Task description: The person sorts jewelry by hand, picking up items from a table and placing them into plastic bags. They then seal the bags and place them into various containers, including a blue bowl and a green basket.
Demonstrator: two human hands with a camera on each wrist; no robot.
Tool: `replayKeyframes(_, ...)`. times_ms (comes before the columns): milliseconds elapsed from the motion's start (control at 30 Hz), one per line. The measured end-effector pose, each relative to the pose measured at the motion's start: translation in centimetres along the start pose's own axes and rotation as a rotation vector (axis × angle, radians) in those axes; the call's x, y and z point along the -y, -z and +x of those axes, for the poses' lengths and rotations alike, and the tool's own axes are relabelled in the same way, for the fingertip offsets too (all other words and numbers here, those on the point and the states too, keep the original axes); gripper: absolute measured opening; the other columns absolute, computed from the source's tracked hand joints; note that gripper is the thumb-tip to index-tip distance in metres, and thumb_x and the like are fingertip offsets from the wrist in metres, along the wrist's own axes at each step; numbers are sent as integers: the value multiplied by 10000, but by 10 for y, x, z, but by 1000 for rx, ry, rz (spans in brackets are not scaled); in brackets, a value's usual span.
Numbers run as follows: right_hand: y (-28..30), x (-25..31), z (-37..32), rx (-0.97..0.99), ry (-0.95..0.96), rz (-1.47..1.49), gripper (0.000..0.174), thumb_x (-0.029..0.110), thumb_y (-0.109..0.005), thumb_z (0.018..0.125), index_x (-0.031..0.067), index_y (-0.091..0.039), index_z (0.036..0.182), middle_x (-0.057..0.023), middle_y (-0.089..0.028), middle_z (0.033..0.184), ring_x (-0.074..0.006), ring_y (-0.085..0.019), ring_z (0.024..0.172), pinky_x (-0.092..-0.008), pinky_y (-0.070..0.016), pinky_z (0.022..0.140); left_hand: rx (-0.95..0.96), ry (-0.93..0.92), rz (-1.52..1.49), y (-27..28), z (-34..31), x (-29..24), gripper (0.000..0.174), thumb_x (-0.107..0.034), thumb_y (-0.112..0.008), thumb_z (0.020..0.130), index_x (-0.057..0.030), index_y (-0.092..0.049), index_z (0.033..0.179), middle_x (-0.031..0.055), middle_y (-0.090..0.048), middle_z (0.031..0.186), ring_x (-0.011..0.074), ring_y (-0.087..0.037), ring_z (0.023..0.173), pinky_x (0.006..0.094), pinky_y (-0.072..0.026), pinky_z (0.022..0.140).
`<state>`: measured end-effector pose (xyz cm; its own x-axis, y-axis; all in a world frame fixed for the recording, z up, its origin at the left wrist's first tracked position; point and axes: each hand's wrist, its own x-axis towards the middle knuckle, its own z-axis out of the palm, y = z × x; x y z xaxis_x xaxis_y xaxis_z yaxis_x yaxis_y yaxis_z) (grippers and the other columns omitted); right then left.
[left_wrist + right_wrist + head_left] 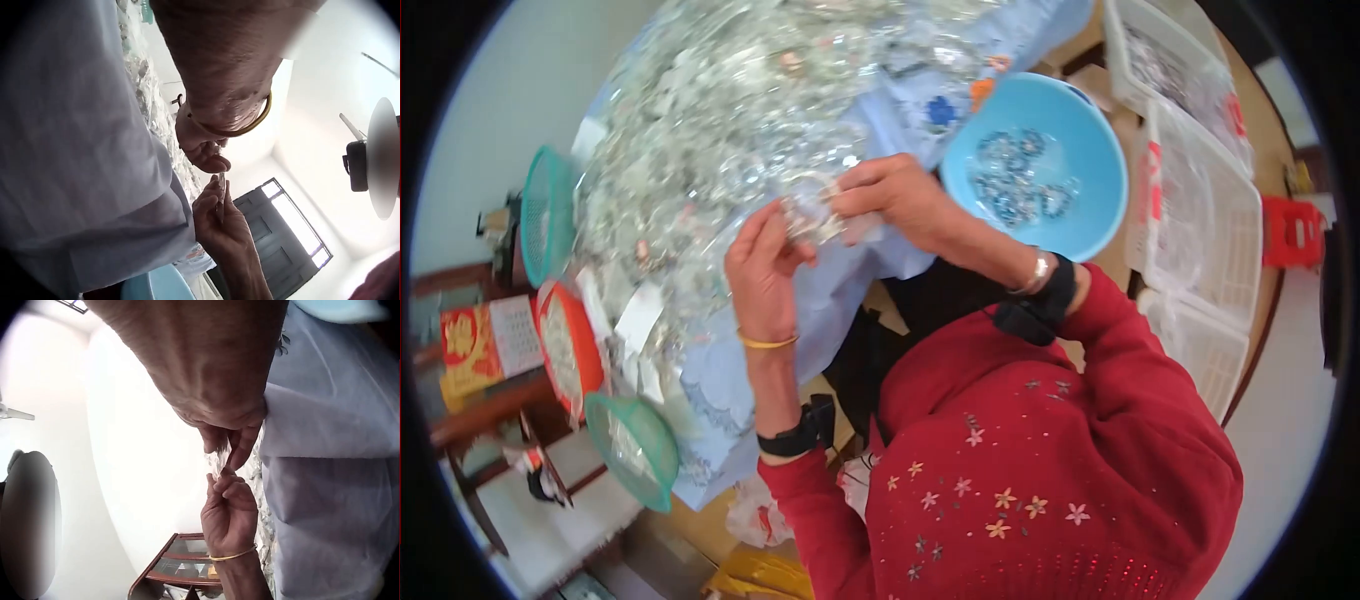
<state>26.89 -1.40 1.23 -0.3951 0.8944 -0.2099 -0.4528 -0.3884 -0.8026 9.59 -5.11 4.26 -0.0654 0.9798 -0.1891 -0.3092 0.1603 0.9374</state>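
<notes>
Both hands meet over the edge of a heap of clear plastic packets [690,130] in the head view. My left hand [765,265] pinches one side of a small clear, shiny piece [810,205]; my right hand [900,205] pinches its other side. In the left wrist view the piece [221,194] stands between the left hand [203,147] and the right hand [228,231]. The right wrist view has the piece [219,462] between the fingertips of the right hand [219,419] and left hand [231,515]. What the piece contains cannot be told.
A blue basin [1100,170] with glittery pieces stands right of the hands. Clear bins [1205,215] line the far right, beside a red stool [1293,232]. Green baskets [548,215] and a red basket [585,345] are at the left. A light blue cloth [820,300] drapes the table edge.
</notes>
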Motion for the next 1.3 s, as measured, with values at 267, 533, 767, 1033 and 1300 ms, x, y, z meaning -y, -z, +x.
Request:
replayKeyframes(267,7,5,-2,-12,50,27,127,59,-649,785,-36,-626,867,-76,-611,750,-176,-608,630,-285,-490,609,-86,-87,88,9,0,2,251,-176,-518,909,22,-572,1053,70,-611,824,109,-531,599,249,-439,564)
replayKeyframes(533,68,47,-74,-294,186,-261,186,90,-554,799,-45,-601,918,-64,-619,837,-123,-586,692,-250,-466,649,-164,-168,436,44,-6,2,214,-135,-520,868,14,-593,1003,50,-619,710,77,-483,548,219,-400,515)
replayKeyframes(767,51,40,-40,-202,107,-284,157,97,-546,842,-17,-586,942,-27,-576,788,-110,-553,675,-253,-472,620,-145,-170,65,53,-11,17,239,-186,-540,871,3,-585,1009,51,-624,729,65,-516,552,213,-439,504)
replayKeyframes(1033,-65,0,26,287,71,-391,164,83,-594,812,-20,-607,938,-61,-618,762,-136,-582,630,-260,-480,588,-136,-252,-2,53,-43,-14,228,-122,-591,826,16,-575,1008,47,-594,699,95,-556,574,233,-451,508)
replayKeyframes(1300,-86,-25,63,384,-46,-211,260,145,-583,841,-37,-571,1026,-90,-627,834,-167,-608,712,-308,-507,685,-393,-332,-187,92,-68,-38,162,-99,-608,816,-18,-571,951,54,-605,738,110,-570,586,240,-463,525)
